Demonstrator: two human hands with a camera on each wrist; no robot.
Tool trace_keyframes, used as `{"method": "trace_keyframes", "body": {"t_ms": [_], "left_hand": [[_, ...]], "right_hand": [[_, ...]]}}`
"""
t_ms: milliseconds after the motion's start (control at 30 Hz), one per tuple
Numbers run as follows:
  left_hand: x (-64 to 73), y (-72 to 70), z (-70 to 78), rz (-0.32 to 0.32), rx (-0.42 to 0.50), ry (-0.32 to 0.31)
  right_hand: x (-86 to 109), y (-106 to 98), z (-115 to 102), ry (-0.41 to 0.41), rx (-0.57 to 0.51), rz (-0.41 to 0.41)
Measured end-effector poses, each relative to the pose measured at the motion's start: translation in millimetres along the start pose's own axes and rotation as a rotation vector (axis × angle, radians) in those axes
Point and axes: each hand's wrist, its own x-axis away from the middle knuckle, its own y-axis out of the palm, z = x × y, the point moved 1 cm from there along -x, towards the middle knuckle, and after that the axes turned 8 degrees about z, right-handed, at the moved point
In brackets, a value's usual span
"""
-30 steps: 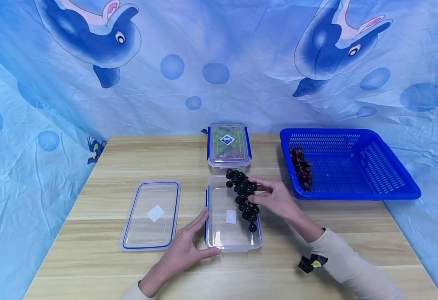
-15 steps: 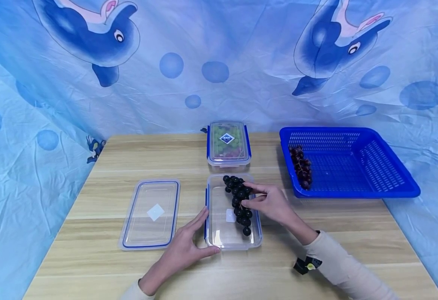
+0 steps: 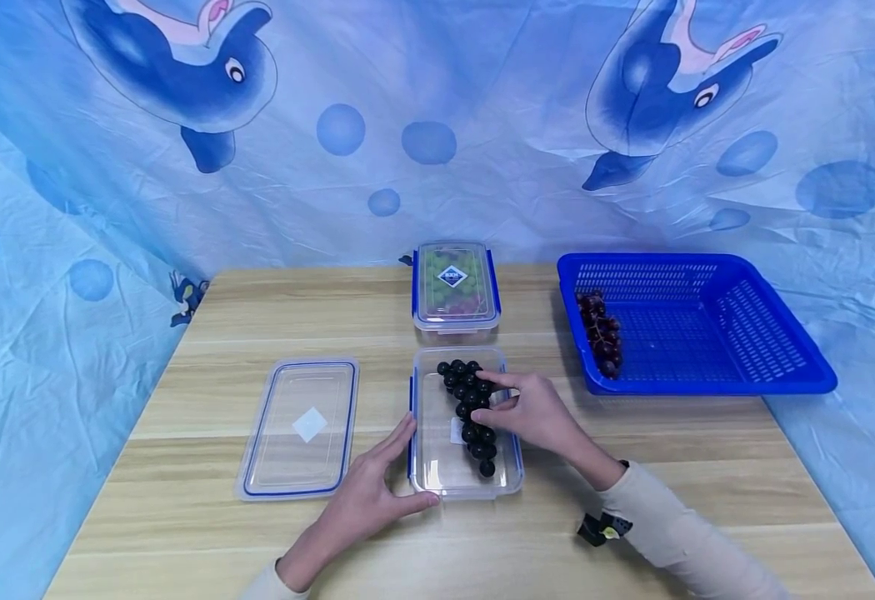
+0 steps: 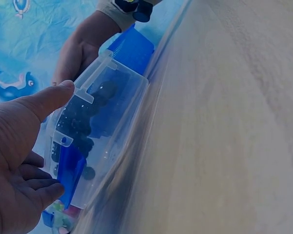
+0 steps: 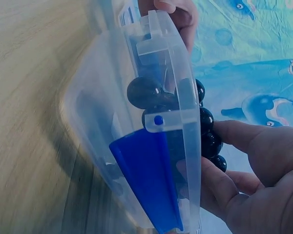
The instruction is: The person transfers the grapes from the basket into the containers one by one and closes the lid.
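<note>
A bunch of black grapes point(image 3: 462, 392) lies lengthwise over the right part of a clear plastic container point(image 3: 437, 471), mostly within its walls. My right hand point(image 3: 538, 412) pinches the bunch between thumb and fingers from the right. In the right wrist view, some grapes point(image 5: 145, 92) show through the clear wall, while others stick up past the rim by the fingers. My left hand point(image 3: 366, 496) rests against the container's left side, its thumb at the front left corner. In the left wrist view, that hand's fingers touch near a blue side clip point(image 4: 71, 170).
Left of the container lies a clear lid point(image 3: 287, 467) with a blue seal. Behind it stands a closed box point(image 3: 456, 304) with green and reddish fruit. A blue basket point(image 3: 700, 387) at the back right holds a bunch of dark red grapes point(image 3: 601, 337).
My right hand has moved left and slightly toward me with the black grapes, lowering them into the container. My left hand has stayed at the container's side.
</note>
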Motion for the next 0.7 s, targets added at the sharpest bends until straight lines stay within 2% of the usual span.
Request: {"method": "trace_keyframes", "body": {"t_ms": [233, 467, 700], "left_hand": [[0.5, -0.5, -0.1, -0.002, 0.007, -0.008], [0.5, 0.3, 0.2, 0.011, 0.004, 0.012], [0.3, 1.2, 1.0, 0.014, 0.010, 0.015]], "right_hand": [[-0.8, 12, -4, -0.009, 0.011, 0.006], [-1.9, 28, -7, -0.004, -0.004, -0.018], [-3.5, 36, -7, 0.009, -0.022, -0.136]]}}
